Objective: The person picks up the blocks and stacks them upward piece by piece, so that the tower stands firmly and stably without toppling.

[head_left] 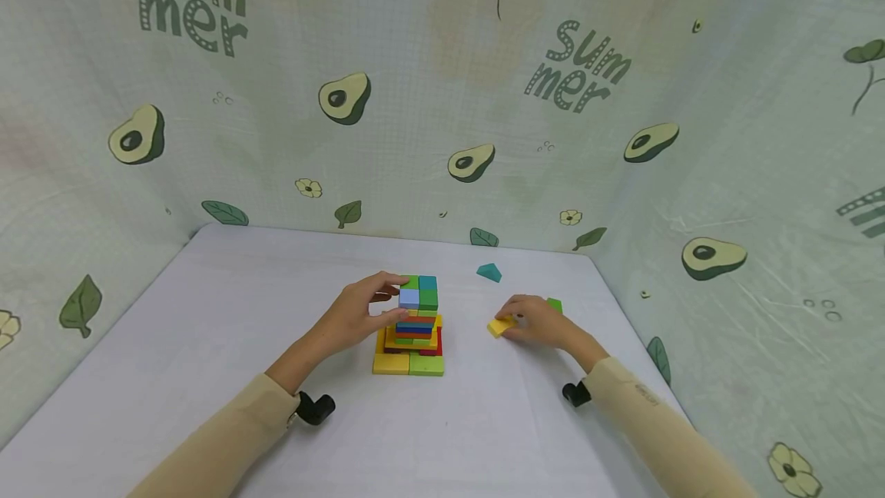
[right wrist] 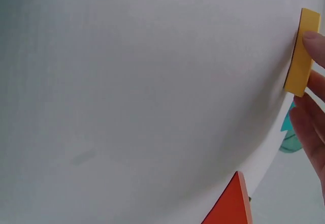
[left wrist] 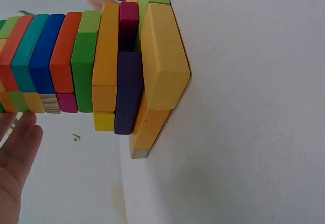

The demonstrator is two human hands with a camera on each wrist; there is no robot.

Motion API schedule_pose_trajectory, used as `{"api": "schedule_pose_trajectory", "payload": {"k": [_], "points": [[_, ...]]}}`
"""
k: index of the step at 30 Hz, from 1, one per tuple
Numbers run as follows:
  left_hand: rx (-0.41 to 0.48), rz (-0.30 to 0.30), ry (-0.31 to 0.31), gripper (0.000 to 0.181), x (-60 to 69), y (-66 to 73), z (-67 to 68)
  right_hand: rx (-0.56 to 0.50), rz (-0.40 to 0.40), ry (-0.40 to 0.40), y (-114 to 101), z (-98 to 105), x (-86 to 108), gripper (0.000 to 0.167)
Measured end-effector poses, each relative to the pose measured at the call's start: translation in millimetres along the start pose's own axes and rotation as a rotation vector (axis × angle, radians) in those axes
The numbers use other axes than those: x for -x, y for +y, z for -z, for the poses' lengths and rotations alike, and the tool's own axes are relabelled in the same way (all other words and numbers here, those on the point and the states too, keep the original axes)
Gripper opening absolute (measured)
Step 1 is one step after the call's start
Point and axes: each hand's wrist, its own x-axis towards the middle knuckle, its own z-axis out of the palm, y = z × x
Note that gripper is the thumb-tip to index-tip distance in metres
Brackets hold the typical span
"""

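Note:
A stepped tower of colourful wooden blocks (head_left: 418, 325) stands on the table, with wide yellow and green blocks at its base and a narrow upper stack. Along the upper stack's left side is my left hand (head_left: 362, 306), fingertips touching it and thumb lower down. The left wrist view shows fairly straight fingers (left wrist: 23, 137) against the tower's side. To the right of the tower, my right hand (head_left: 535, 320) pinches a yellow block (right wrist: 301, 56) between thumb and fingers. That block is at or just above the tabletop; exact contact cannot be told.
A teal block (head_left: 489, 272) lies toward the table's back. Partly behind my right hand is a green block (head_left: 555, 304). A red-orange pointed block (right wrist: 231, 206) shows at the right wrist view's lower edge. Printed cloth (head_left: 408, 152) hangs behind and beside the white table (head_left: 442, 436).

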Motion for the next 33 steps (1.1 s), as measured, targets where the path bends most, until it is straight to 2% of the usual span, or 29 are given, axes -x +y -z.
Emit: {"api": "schedule_pose_trajectory", "payload": {"k": [5,10,14,17,19,26,29,33], "points": [[-0.004,0.004,0.002,0.055,-0.1,-0.1,0.4,-0.037,-0.006,-0.004,-8,-3,-2.7,0.026],[0.003,0.003,0.001,0.054,-0.5,-0.3,0.5,-0.059,-0.017,-0.057,-12,-3,-2.6,0.03],[0.007,0.001,-0.002,0.054,-0.9,0.1,1.1,-0.059,0.009,-0.071,-17,-2,-2.4,0.031],[0.002,-0.008,-0.004,0.054,-1.4,0.3,2.1,-0.05,0.034,-0.023,-29,7,-3.9,0.031],[-0.004,-0.016,-0.006,0.054,-1.8,0.9,2.1,-0.04,0.053,0.036,-39,17,-5.7,0.031],[-0.034,-0.022,-0.005,0.055,-2.0,1.7,2.5,-0.024,0.073,0.216,-90,54,-22.2,0.036],[-0.03,-0.02,-0.009,0.056,-2.1,3.2,2.3,-0.031,0.101,0.247,-111,64,-33.7,0.035],[-0.015,-0.006,-0.022,0.063,-2.5,4.6,2.1,-0.037,0.156,0.234,-132,70,-49.7,0.033]]}}
